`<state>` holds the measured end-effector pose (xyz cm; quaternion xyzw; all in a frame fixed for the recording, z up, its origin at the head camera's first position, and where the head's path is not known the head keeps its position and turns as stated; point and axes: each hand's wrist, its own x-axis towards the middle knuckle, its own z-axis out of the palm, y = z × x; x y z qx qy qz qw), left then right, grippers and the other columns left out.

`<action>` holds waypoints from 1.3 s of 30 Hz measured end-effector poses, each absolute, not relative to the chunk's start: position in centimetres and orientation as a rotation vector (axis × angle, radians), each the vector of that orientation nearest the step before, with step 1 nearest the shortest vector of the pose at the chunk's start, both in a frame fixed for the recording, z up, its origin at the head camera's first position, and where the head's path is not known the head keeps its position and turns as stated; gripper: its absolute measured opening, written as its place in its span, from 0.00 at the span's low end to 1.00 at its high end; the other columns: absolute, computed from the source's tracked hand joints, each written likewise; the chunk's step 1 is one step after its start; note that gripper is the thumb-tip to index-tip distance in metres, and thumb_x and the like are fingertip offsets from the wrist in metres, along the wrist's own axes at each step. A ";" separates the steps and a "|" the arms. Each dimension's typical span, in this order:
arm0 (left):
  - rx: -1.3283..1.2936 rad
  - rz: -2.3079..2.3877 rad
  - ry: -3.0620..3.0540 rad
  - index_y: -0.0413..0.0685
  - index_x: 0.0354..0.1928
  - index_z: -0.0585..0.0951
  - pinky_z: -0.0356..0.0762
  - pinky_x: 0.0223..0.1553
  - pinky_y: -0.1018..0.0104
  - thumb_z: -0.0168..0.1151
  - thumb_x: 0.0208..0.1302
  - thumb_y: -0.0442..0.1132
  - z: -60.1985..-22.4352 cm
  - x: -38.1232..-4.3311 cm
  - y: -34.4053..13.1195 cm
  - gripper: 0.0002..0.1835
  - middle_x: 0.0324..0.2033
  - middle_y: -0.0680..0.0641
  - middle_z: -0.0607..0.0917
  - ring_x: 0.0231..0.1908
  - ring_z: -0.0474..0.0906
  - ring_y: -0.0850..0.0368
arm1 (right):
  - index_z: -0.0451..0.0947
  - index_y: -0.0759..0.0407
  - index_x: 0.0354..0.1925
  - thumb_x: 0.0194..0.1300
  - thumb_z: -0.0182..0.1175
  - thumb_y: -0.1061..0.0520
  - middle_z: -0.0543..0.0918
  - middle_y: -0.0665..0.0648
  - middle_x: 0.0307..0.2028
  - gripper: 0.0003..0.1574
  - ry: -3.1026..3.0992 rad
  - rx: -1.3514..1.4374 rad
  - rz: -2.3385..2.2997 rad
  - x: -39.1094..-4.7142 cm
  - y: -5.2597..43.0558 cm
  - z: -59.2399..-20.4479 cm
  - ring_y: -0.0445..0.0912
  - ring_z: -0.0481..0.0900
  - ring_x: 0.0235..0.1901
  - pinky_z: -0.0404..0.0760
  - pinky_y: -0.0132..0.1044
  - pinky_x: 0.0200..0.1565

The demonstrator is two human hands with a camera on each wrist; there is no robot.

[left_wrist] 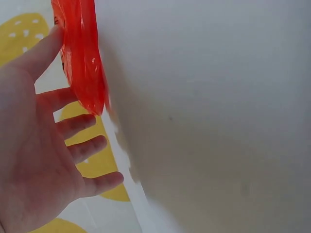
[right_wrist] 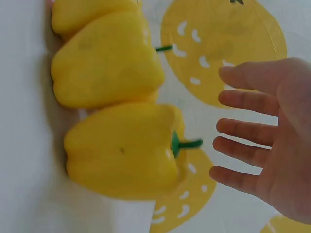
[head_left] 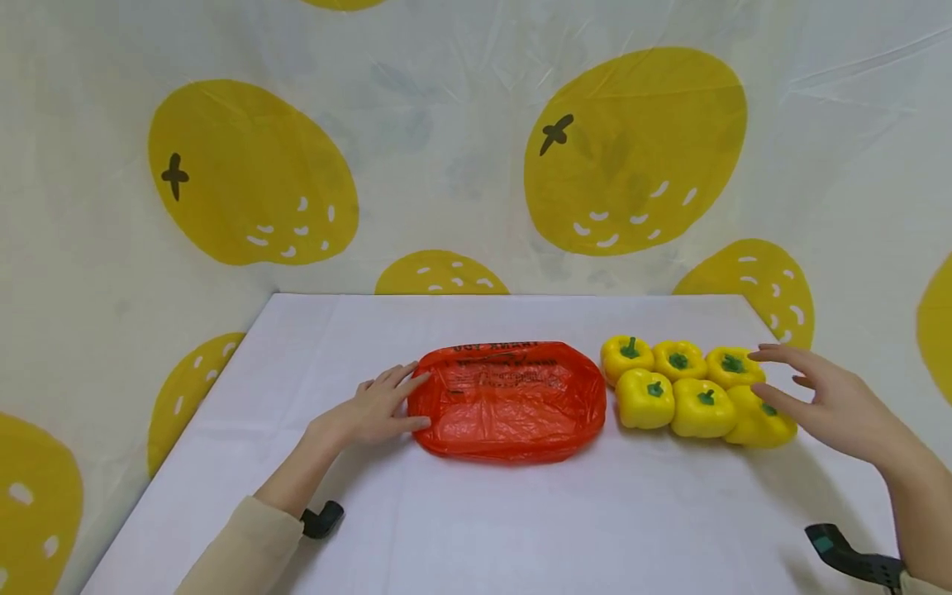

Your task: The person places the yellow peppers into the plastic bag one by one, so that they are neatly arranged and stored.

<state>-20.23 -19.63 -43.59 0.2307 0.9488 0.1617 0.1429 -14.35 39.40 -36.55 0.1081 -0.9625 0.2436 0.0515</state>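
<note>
A red plastic bag (head_left: 513, 405) with dark print lies flattened on the white table in the head view. At its left edge is my left hand (head_left: 383, 405), fingers spread and nearly straight, the thumb and fingertips right at the bag. In the left wrist view the thumb overlaps the red plastic (left_wrist: 85, 58), and the other fingers fan out beside it. Several yellow bell peppers (head_left: 645, 398) with green stems sit in two rows just right of the bag. Over the rightmost pepper (right_wrist: 124, 153) hovers my right hand (head_left: 833, 405), its fingers extended and holding nothing.
The white-covered table (head_left: 506, 529) reaches back to a hanging cloth (head_left: 446, 149) printed with big yellow fruit. Black straps with camera mounts (head_left: 848, 554) sit on both wrists. The table's right edge runs close by the right forearm.
</note>
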 end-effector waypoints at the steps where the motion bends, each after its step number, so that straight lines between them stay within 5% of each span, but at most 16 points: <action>1: 0.664 0.461 2.735 0.54 0.81 0.59 0.50 0.69 0.27 0.58 0.68 0.68 -43.6 -20.3 -19.6 0.47 0.80 0.43 0.52 0.77 0.47 0.38 | 0.70 0.67 0.66 0.72 0.66 0.55 0.69 0.77 0.65 0.32 -2.941 0.324 0.749 -14.3 39.8 -36.7 0.75 0.67 0.57 0.75 0.36 0.62; 4: 0.652 0.465 2.718 0.55 0.81 0.58 0.50 0.69 0.27 0.58 0.67 0.70 -43.7 -20.4 -19.6 0.48 0.80 0.43 0.52 0.78 0.46 0.38 | 0.66 0.68 0.69 0.72 0.65 0.55 0.65 0.78 0.66 0.35 -2.978 0.327 0.763 -13.9 41.0 -37.1 0.74 0.63 0.60 0.53 0.08 0.51; 5: 0.650 0.468 2.712 0.55 0.81 0.58 0.49 0.69 0.27 0.58 0.66 0.70 -43.7 -20.5 -19.6 0.49 0.80 0.44 0.52 0.78 0.46 0.38 | 0.65 0.70 0.69 0.72 0.65 0.57 0.64 0.80 0.67 0.35 -2.989 0.345 0.776 -13.8 41.3 -37.3 0.75 0.61 0.61 0.56 0.14 0.60; 9: 0.656 0.480 2.687 0.55 0.82 0.58 0.49 0.69 0.27 0.60 0.65 0.70 -43.8 -20.6 -19.5 0.50 0.81 0.46 0.51 0.78 0.44 0.39 | 0.61 0.70 0.71 0.70 0.66 0.60 0.61 0.80 0.68 0.39 -3.008 0.411 0.811 -13.5 42.4 -38.1 0.70 0.55 0.67 0.49 0.12 0.60; 11: 0.662 0.474 2.684 0.55 0.82 0.57 0.49 0.69 0.26 0.61 0.65 0.69 -43.9 -20.7 -19.5 0.50 0.81 0.47 0.50 0.78 0.44 0.39 | 0.60 0.71 0.72 0.68 0.68 0.62 0.61 0.79 0.68 0.42 -2.988 0.451 0.839 -13.4 42.8 -38.5 0.54 0.51 0.74 0.50 0.11 0.60; 12: 0.664 0.468 2.685 0.54 0.82 0.57 0.50 0.69 0.27 0.61 0.65 0.68 -43.9 -20.7 -19.5 0.50 0.81 0.47 0.50 0.78 0.44 0.39 | 0.59 0.71 0.72 0.66 0.69 0.62 0.61 0.78 0.68 0.43 -2.975 0.471 0.850 -13.4 42.9 -38.7 0.44 0.49 0.75 0.47 0.07 0.51; 16: 0.676 0.448 2.695 0.54 0.82 0.57 0.52 0.69 0.27 0.63 0.65 0.66 -43.9 -20.7 -19.5 0.49 0.81 0.47 0.49 0.78 0.44 0.40 | 0.60 0.71 0.71 0.59 0.74 0.65 0.64 0.66 0.68 0.48 -2.951 0.511 0.900 -13.2 43.1 -39.3 0.16 0.50 0.61 0.55 0.08 0.49; 22: 0.696 0.463 2.674 0.51 0.81 0.57 0.51 0.67 0.25 0.63 0.66 0.65 -43.9 -20.6 -19.6 0.50 0.81 0.46 0.49 0.79 0.43 0.39 | 0.64 0.75 0.67 0.55 0.78 0.62 0.69 0.74 0.63 0.49 -3.040 0.479 0.864 -13.2 43.2 -39.8 0.13 0.55 0.49 0.68 0.14 0.41; 26: 0.680 0.440 2.668 0.52 0.82 0.57 0.49 0.69 0.26 0.62 0.66 0.67 -43.9 -20.5 -19.6 0.49 0.81 0.46 0.50 0.79 0.43 0.40 | 0.65 0.74 0.67 0.55 0.78 0.62 0.69 0.75 0.63 0.48 -3.083 0.439 0.851 -13.4 43.2 -40.0 0.22 0.65 0.52 0.74 0.18 0.40; 29: 0.663 0.453 2.660 0.53 0.82 0.57 0.47 0.70 0.27 0.62 0.65 0.67 -43.9 -20.4 -19.6 0.50 0.81 0.47 0.51 0.79 0.43 0.40 | 0.63 0.75 0.68 0.57 0.77 0.61 0.67 0.78 0.64 0.49 -3.129 0.407 0.870 -13.6 43.2 -40.1 0.50 0.74 0.59 0.75 0.19 0.40; 32: 0.654 0.473 2.650 0.54 0.82 0.57 0.45 0.70 0.26 0.63 0.64 0.67 -43.9 -20.4 -19.6 0.51 0.81 0.48 0.51 0.79 0.43 0.39 | 0.62 0.75 0.69 0.59 0.76 0.58 0.66 0.79 0.66 0.49 -3.158 0.378 0.870 -13.8 43.1 -40.0 0.75 0.70 0.57 0.75 0.19 0.41; 37: 0.652 0.473 2.654 0.54 0.82 0.57 0.44 0.69 0.25 0.64 0.63 0.67 -43.8 -20.3 -19.5 0.51 0.81 0.48 0.52 0.78 0.43 0.39 | 0.62 0.75 0.69 0.60 0.76 0.55 0.65 0.81 0.66 0.50 -3.176 0.341 0.879 -13.9 43.1 -39.9 0.79 0.69 0.58 0.77 0.20 0.41; 39: 0.653 0.465 2.661 0.54 0.82 0.57 0.44 0.69 0.24 0.65 0.63 0.67 -43.8 -20.4 -19.6 0.51 0.81 0.48 0.52 0.78 0.44 0.38 | 0.62 0.75 0.69 0.60 0.76 0.54 0.65 0.81 0.66 0.50 -3.180 0.335 0.860 -13.9 43.2 -39.9 0.80 0.70 0.58 0.83 0.28 0.43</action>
